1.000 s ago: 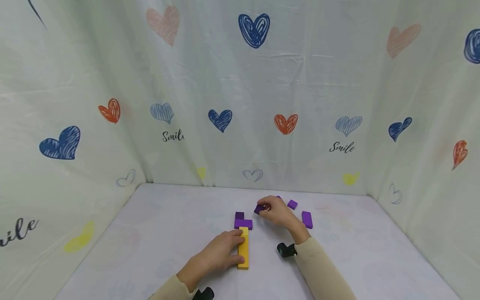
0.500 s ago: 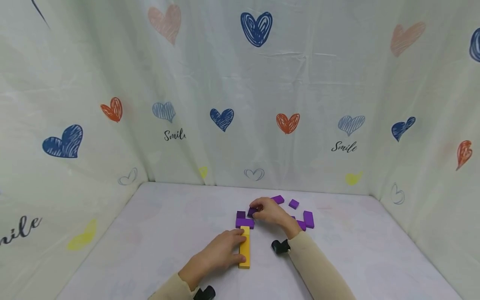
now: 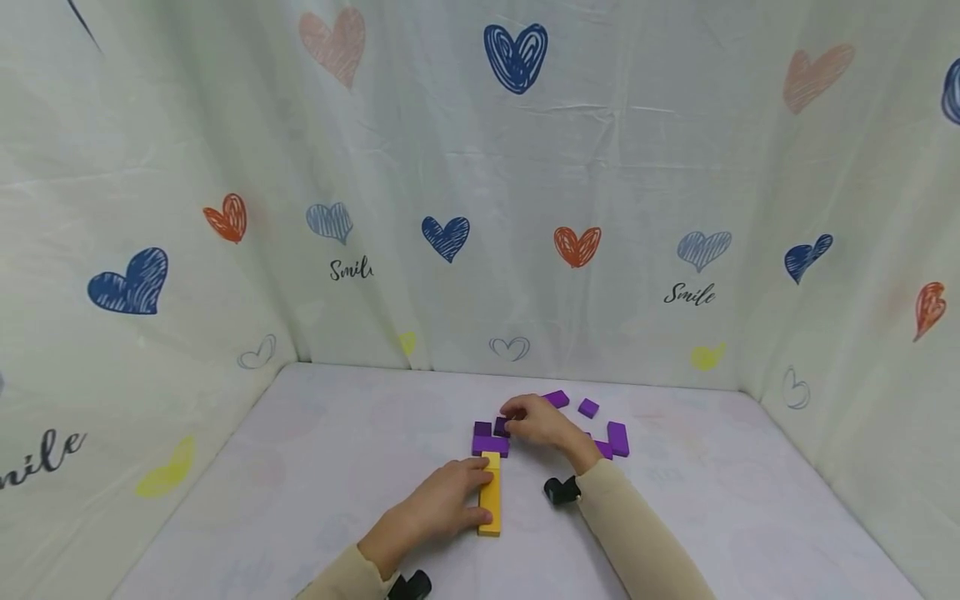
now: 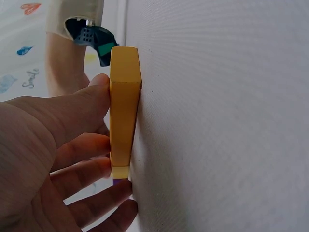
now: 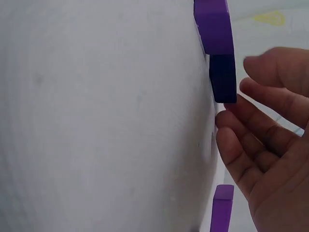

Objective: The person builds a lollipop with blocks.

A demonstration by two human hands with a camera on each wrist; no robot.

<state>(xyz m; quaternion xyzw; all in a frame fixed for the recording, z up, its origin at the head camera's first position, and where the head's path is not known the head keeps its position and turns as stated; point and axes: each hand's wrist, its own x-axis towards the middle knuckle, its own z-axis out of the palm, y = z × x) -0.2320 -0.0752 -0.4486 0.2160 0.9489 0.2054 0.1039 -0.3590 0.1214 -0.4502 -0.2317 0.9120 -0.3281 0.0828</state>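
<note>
We see the left hand (image 3: 442, 504) spread along the yellow bar (image 3: 490, 500), thumb and fingertips resting on it without wrapping round, probably to stop the row sliding. At its far end sits the pale yellow block (image 3: 491, 460), then the purple bar (image 3: 490, 447), laid crosswise. Beyond that, here are the left dark block (image 3: 482, 428) and right dark block (image 3: 500, 427), a slim gap between them, near either end of the bar, perhaps for symmetry. And the right hand (image 3: 540, 421)? Fingers loosely bent, thumb and forefinger clear of the block, no pinch; another fingertip seems to touch it, presumably squaring it up. Loose purple pieces (image 3: 618, 438) lie within easy reach. On the curtain (image 3: 517, 167) we read "Smile", once whole, once swallowed by a fold, plus a cropped "ile"; we spot no brand.
</note>
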